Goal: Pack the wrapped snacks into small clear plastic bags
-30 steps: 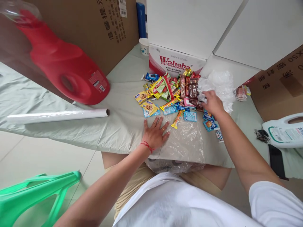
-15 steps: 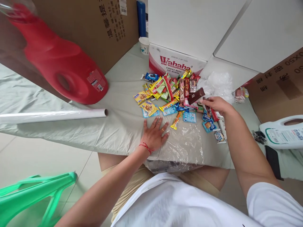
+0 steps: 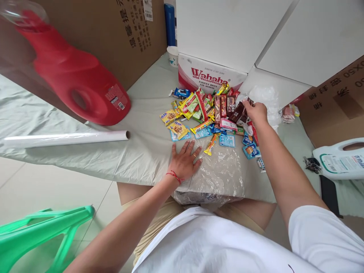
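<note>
My left hand (image 3: 186, 160) lies flat, fingers spread, on the left edge of a clear plastic sheet (image 3: 222, 170) spread at the table's near edge. My right hand (image 3: 256, 112) reaches into a pile of small snack packets (image 3: 204, 112) and grips a dark brown chocolate bar (image 3: 238, 112) at the pile's right side. Yellow cookie packets (image 3: 179, 129) and blue packets (image 3: 251, 151) lie around the pile. A crumpled clear bag (image 3: 265, 100) sits just behind my right hand.
A red detergent jug (image 3: 76, 83) lies at the left. A roll of clear film (image 3: 65, 138) lies in front of it. A Wahaha carton (image 3: 210, 76) and cardboard boxes stand behind. A white jug (image 3: 339, 161) and keys (image 3: 311, 165) are at right; a green stool (image 3: 42, 235) is below left.
My right hand lifted a brown chocolate bar out of the pile, then moved back toward the pile's far right with it. My left hand stayed flat on the sheet.
</note>
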The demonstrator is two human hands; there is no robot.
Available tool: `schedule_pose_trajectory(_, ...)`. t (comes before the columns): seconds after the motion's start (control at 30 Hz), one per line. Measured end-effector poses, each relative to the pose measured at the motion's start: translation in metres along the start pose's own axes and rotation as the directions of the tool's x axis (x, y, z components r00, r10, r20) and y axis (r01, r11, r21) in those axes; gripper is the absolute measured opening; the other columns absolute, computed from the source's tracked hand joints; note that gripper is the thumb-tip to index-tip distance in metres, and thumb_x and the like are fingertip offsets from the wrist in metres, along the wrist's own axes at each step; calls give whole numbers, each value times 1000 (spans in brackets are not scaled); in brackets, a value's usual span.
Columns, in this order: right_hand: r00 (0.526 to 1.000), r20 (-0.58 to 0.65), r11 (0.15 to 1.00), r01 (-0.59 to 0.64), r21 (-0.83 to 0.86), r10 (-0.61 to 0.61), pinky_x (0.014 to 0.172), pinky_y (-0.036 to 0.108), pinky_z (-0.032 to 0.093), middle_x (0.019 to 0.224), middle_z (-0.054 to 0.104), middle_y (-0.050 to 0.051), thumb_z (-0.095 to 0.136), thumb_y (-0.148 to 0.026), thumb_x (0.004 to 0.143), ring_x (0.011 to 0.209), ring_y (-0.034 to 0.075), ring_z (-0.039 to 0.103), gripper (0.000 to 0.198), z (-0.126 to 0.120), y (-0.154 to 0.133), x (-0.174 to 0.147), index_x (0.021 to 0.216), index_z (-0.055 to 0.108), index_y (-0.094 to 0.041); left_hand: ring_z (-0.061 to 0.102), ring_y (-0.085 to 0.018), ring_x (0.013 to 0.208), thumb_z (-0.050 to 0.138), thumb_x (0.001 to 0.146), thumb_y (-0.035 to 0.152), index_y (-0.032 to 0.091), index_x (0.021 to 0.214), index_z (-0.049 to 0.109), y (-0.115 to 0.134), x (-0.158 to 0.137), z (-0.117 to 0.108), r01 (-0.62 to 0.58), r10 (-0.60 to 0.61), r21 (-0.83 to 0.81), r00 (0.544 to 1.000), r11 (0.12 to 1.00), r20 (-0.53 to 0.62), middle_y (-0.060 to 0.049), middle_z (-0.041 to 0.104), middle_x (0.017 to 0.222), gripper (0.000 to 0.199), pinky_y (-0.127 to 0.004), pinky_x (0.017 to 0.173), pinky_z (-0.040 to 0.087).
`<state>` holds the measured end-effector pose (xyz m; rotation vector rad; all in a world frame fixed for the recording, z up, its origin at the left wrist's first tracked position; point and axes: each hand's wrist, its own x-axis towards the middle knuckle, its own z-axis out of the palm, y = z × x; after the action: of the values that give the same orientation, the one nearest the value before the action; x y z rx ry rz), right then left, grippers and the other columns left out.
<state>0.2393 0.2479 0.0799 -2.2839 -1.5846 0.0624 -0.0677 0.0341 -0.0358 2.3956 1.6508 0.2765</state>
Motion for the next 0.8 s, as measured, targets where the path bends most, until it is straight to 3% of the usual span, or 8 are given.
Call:
schedule_pose_trajectory(0.1, 995, -58, 997, -76, 29, 77, 96, 46, 52, 119, 70, 28, 58, -62, 94, 113, 38, 67, 64, 31, -4, 4, 121, 66, -4, 26, -33, 160, 30, 105, 56, 35, 159, 42, 1, 0, -1, 3, -3, 7, 1000, 1000, 2, -8, 30, 172, 60, -74, 125, 1)
schedule_pose_trajectory(0.23, 997, 12, 997, -70, 32, 70, 98, 46, 52, 126, 68, 26, 74, -60, 83, 118, 37, 66, 74, 52, -8, -7, 131, 58, -5, 26, -33, 159, 29, 106, 55, 32, 160, 42, 1, 1, -2, -2, 2, 4, 1000, 1000, 8, -10, 29, 172, 60, -75, 124, 1)
schedule_pose_trajectory(0.4, 1000, -15, 1000, -24, 19, 24, 97, 49, 52, 121, 70, 21, 69, -50, 86, 115, 38, 66, 50, 34, -7, -13, 120, 63, -14, 27, -34, 159, 31, 105, 55, 33, 160, 42, -1, 0, -1, 6, -6, -12, 1000, 1000, 3, -8, 30, 172, 60, -74, 125, -1)
schedule_pose_trajectory(0.53, 988, -129, 995, 93, 23, -89, 97, 50, 52, 123, 68, 21, 65, -52, 89, 114, 36, 65, 55, 18, -21, -2, 127, 59, -13, 27, -34, 159, 31, 105, 54, 32, 160, 42, -1, 1, -1, -5, 5, -22, 1000, 1000, 2, -9, 30, 172, 60, -75, 125, 0)
schedule_pose_trajectory(0.7, 992, 123, 996, 51, -71, -42, 97, 48, 53, 127, 68, 20, 81, -44, 79, 115, 34, 65, 62, 35, -51, 4, 128, 59, -13, 29, -34, 159, 32, 106, 53, 31, 159, 44, -2, 1, -1, -3, 3, -33, 1000, 999, -8, -10, 33, 171, 59, -76, 124, 2)
schedule_pose_trajectory(0.8, 984, 176, 988, 55, -146, -29, 99, 46, 51, 133, 64, 24, 85, -42, 76, 119, 34, 63, 74, 44, -58, 0, 136, 55, -9, 29, -34, 158, 33, 105, 53, 32, 158, 45, -2, 0, 0, -5, 4, -43, 1000, 999, -16, -9, 34, 171, 58, -75, 125, 3)
